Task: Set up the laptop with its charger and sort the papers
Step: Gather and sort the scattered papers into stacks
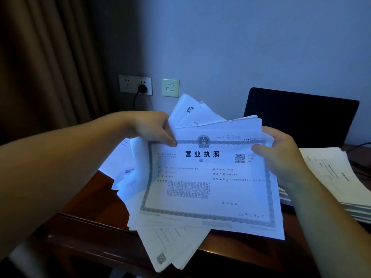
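Both hands pinch one loose sheaf of papers (200, 187) by its upper edge and hold it up off the desk. On the near face the left hand (152, 127) has its thumb pressed flat at the top left corner of the front sheet, with the fingers curled behind the bundle. At the top right corner the right hand (281, 157) does the same: thumb lying across the front, fingers wrapped round the back. The front sheet is a printed certificate with an ornate border, a round emblem at the top, large black characters and a QR code. Behind it the other sheets fan out unevenly, some poking up past the top edge, others sagging below it toward the dark wooden desk (90, 227). To the right a second stack of papers (331, 177) lies flat on the desk. Behind that stands the open laptop (301, 117), its screen dark. On the wall to the left, a black plug (143, 88) sits in a socket plate (135, 84), its cable dropping down behind the left arm
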Available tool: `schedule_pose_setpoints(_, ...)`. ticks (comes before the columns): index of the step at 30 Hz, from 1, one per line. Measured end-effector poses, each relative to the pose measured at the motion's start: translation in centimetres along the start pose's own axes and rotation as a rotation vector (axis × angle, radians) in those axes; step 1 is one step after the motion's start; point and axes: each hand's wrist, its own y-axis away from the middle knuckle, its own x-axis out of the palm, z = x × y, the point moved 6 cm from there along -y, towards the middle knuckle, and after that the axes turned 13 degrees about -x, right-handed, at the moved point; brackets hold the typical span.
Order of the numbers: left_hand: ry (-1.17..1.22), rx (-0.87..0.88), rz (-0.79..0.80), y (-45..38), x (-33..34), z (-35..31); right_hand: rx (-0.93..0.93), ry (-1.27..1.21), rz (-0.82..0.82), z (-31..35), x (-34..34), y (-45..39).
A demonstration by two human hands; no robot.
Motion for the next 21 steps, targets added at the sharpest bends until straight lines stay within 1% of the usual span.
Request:
schedule_pose_setpoints(1, -0.009, 0.005, 0.007, 0.4, 0.3, 0.0, 0.002, -0.014, 0.008, 0.0, 0.0, -0.1)
schedule_pose_setpoints(3, 0.06, 0.015, -0.012, 0.8, 0.7, 0.4, 0.017, -0.044, 0.01, -0.1, 0.0, -0.2)
schedule_pose_setpoints(6, 0.226, -0.006, -0.049, 1.4, 1.0, 1.5, 0.118, -0.164, 0.016, -1.4, -0.2, 0.1)
schedule_pose_setpoints(10, 0.483, -0.051, -0.072, 1.5, 1.5, 4.0, 0.262, -0.125, 0.071, -3.6, -0.7, 1.4)
schedule_pose_setpoints(12, 0.588, -0.083, -0.083, 1.4, 2.0, 5.2, 0.318, -0.172, 0.1, -4.3, -0.5, 2.1)
schedule_pose_setpoints(14, 0.672, -0.125, -0.09, 1.3, 2.5, 6.3, 0.348, -0.345, 0.055, -4.7, -0.2, 2.7)
schedule_pose_setpoints(17, 0.834, -0.168, -0.101, 1.1, 3.4, 7.3, 0.361, -0.63, -0.087, -4.9, 0.7, 3.6)
schedule_pose_setpoints(19, 0.947, -0.192, -0.117, 1.1, 3.9, 7.8, 0.361, -0.682, -0.116, -4.7, 2.2, 4.3)
schedule_pose_setpoints(21, 1.009, -0.205, -0.116, 1.1, 4.6, 7.8, 0.358, -0.61, -0.126, -4.6, 3.9, 4.9)
